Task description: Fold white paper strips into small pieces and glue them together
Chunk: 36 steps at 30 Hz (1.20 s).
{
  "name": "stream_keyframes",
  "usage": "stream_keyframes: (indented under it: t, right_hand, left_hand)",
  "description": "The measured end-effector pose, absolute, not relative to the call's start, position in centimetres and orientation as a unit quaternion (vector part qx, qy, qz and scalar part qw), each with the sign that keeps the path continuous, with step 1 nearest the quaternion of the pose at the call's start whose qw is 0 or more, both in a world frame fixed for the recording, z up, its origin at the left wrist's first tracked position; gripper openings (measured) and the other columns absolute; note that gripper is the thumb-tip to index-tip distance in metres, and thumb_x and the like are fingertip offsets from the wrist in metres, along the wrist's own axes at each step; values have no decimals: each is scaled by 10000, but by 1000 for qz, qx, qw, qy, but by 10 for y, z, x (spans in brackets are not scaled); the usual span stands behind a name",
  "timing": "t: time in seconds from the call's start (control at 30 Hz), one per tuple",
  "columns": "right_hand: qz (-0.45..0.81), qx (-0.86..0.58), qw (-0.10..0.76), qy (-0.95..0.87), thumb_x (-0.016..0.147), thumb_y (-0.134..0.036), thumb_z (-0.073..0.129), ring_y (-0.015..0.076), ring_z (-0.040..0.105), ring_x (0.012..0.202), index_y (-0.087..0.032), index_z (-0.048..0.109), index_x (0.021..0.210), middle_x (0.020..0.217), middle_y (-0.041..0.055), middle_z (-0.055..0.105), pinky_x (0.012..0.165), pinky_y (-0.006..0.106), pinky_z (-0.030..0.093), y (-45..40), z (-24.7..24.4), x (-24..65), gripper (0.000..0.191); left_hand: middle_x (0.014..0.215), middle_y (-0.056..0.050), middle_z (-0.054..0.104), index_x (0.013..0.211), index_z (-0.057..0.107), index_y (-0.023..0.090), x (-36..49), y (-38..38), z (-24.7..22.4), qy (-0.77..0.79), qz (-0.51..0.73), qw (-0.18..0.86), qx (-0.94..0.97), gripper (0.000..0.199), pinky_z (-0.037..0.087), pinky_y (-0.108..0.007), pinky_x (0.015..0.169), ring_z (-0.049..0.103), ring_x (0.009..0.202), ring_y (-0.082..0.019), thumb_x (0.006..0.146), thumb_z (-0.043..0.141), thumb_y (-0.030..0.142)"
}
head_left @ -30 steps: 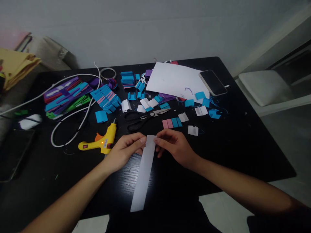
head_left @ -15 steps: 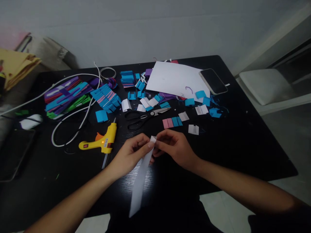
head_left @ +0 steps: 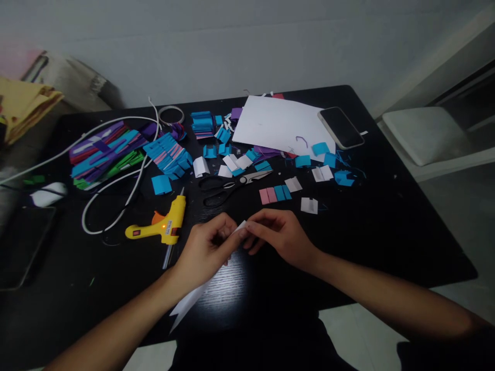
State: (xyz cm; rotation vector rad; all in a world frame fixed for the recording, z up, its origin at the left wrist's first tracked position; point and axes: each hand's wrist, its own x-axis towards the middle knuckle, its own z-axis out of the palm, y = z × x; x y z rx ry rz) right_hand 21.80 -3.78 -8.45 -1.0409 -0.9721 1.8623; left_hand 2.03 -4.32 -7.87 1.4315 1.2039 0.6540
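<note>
The white strip (head_left: 190,303) is now turned edge-up between the two hands, where a second ago it was lying broad face up and pointing straight toward the near side. Its near end has swung left, coming out beneath the left wrist and showing two points, so it seems to be doubling along its length. The left hand (head_left: 211,248) pinches it near the far end, thumb on top; the right hand (head_left: 280,238) nips the far tip, thumb to finger. The work looks to have gone from lining up to creasing, with the fold probably not yet pressed flat. The glue gun (head_left: 167,226) lies left of the hands and the scissors (head_left: 228,188) beyond them, both unmoved on the table (head_left: 371,226).
</note>
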Motion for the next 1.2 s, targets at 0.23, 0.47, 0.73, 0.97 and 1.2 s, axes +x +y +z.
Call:
stream_keyframes:
  t: [0.23,0.47,0.73,0.97,1.2]
  right_hand:
    - [717,-415,396,-397,832,-392,834,142,738,645,-151,760,876,764,18,737,580,253,645,-36,-88,217,256]
    - [706,-425,391,-411,860,-420,805,149,733,664,-152,751,909,800,27,735,621,290,655,-36,-90,216,278]
    - [702,-425,380,-427,885,-430,775,140,733,664,-157,743,911,782,17,724,623,270,648,-39,-93,217,276]
    - [671,-451,369,-457,910,-428,751,156,731,667,-153,720,908,755,18,715,644,295,643,-41,-91,219,276]
    - [687,-430,368,-457,941,-408,723,145,734,684,-158,708,936,781,13,718,668,287,648,-42,-91,219,251]
  left_hand:
    - [657,20,622,854,626,161,16,-39,-75,494,248,568,609,333,472,-190,462,595,480,-91,986,622,467]
    - [649,28,611,822,624,162,13,-37,-79,502,254,583,585,330,456,-182,440,584,462,-84,952,678,460]
    - [657,22,632,796,622,160,15,-36,-80,491,260,599,577,298,464,-181,452,589,464,-80,946,701,405]
    - [654,16,628,758,617,158,16,-35,-78,489,268,619,554,300,474,-183,432,579,461,-82,923,724,384]
    - [705,1,671,862,654,170,14,-33,-75,480,253,637,547,267,541,-214,514,644,551,-116,980,645,409]
